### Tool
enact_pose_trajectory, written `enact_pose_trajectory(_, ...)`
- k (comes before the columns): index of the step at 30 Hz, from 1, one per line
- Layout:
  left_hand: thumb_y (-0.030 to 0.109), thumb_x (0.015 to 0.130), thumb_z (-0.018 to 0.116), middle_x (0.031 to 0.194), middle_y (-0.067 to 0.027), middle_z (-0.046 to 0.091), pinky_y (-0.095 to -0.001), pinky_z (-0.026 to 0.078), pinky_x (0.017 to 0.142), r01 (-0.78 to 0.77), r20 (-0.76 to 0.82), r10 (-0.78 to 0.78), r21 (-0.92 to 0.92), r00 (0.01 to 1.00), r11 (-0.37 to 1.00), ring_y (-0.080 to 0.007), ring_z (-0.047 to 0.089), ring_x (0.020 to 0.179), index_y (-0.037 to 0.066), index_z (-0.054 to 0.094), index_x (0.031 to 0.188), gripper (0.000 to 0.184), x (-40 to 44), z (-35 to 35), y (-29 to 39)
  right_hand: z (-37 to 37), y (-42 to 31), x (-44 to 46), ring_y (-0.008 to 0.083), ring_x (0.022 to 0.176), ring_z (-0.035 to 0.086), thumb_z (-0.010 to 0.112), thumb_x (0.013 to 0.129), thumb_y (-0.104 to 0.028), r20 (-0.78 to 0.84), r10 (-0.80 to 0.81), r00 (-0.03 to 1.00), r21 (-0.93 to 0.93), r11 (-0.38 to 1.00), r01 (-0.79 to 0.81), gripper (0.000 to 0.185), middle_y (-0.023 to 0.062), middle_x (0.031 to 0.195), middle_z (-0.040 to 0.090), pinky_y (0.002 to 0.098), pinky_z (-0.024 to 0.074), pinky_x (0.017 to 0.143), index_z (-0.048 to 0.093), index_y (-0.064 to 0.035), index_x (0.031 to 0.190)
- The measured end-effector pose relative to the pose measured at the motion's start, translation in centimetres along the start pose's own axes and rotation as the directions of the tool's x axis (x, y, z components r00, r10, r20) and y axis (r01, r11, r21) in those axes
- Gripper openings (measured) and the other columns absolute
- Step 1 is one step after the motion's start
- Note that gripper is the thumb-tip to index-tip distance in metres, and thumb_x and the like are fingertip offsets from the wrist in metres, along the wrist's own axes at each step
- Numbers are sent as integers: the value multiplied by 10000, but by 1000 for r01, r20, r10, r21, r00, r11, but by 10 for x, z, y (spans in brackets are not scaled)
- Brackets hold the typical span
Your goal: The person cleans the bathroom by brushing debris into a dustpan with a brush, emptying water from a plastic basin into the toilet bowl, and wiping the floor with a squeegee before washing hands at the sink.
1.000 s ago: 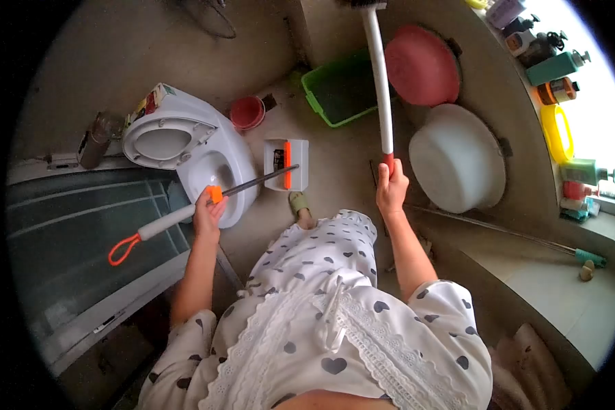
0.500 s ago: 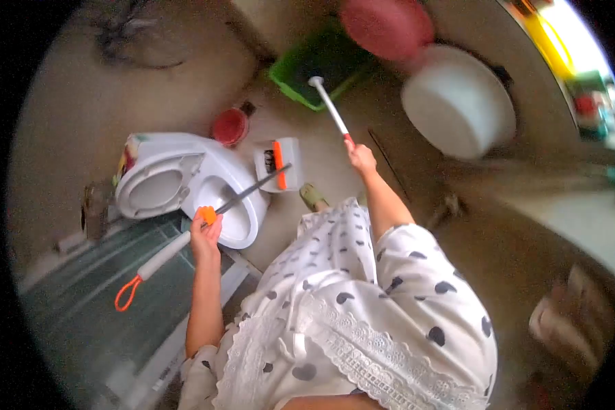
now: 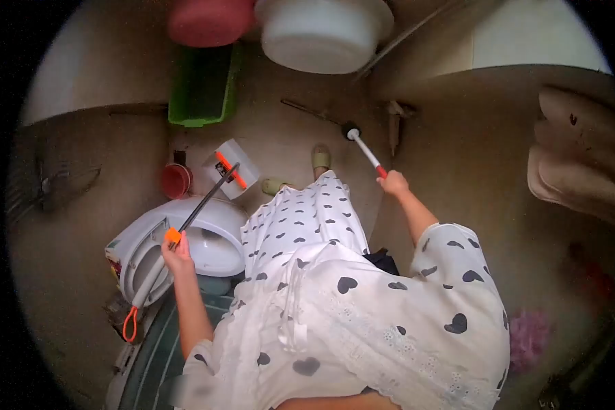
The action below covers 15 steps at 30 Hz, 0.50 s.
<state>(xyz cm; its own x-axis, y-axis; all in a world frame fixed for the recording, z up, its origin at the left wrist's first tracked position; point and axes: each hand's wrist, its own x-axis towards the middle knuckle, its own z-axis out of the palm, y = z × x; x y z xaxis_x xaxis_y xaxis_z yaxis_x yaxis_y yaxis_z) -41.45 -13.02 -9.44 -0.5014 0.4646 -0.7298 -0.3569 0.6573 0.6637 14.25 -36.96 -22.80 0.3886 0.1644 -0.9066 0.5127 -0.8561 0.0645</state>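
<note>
Brush (image 3: 367, 149) — handle end hidden in right hand (image 3: 393, 183) — left hand (image 3: 178, 255) grips long pole (image 3: 209, 197)

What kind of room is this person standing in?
Most likely a bathroom: there is a toilet, a large white basin, and a long-handled brush in the person's right hand.

"What is showing at the far side?"

"A pink basin (image 3: 210, 22) is sitting there, a white basin (image 3: 321, 39) is resting just to its right, and a green tub (image 3: 199, 89) is lying nearer than the pink one"

"And on the left?"

"A small red bucket (image 3: 175, 181) is standing nearer than the tub"

"What about the right?"

"Something beige (image 3: 574, 164) is showing far over, and a blurred pink bundle (image 3: 529, 338) is lying nearer"
</note>
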Motion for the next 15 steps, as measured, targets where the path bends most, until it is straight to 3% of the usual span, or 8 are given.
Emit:
enact_pose_trajectory(5,207,821,470,1174,-129,478,-342,423,894,16,37,-16,-3,999,1000,-319,490,1080,0,437,1149,389,-16,17,2,-48,-26,54,276,975,563,594,740,-355,-114,143,983,97,986,-132,399,147,1030,590,389,445,807,602,-54,1002)
enact_pose_trajectory(8,218,833,463,1177,-124,479,-329,428,880,24,43,-25,28,999,999,-316,487,1088,17,439,1156,382,-29,27,10,-60,-32,87,303,975,556,633,722,-342,-170,163,972,153,979,-137,429,172,1051,577,386,449,801,589,-35,1018)
enact_pose_trajectory(10,209,839,452,1195,-122,468,-323,435,865,33,68,-36,39,997,999,-313,480,1098,30,429,1183,388,-44,36,17,-71,-28,107,296,951,569,651,711,-320,-169,169,971,235,964,-127,414,180,1021,587,375,458,778,601,-12,983)
enact_pose_trajectory(13,177,837,463,1200,-160,468,-366,439,899,47,83,-47,-1,995,999,-343,473,1098,-36,418,1176,403,-52,40,21,-89,-25,126,264,870,601,695,686,-258,-210,235,949,407,904,-134,385,194,939,609,376,471,707,605,50,898)
enact_pose_trajectory(14,208,846,438,1220,-126,451,-342,415,892,60,33,-60,-4,998,998,-323,453,1126,31,408,1218,413,-61,50,21,-93,-20,142,259,864,601,698,686,-250,-202,251,947,454,880,-137,387,193,935,609,381,469,701,600,58,899)
enact_pose_trajectory(15,207,846,436,1221,-126,450,-344,413,896,64,49,-64,5,997,998,-324,450,1127,31,409,1218,412,-62,53,23,-96,-15,160,255,858,601,701,685,-243,-193,267,944,500,854,-140,389,192,931,609,385,467,695,595,65,899)
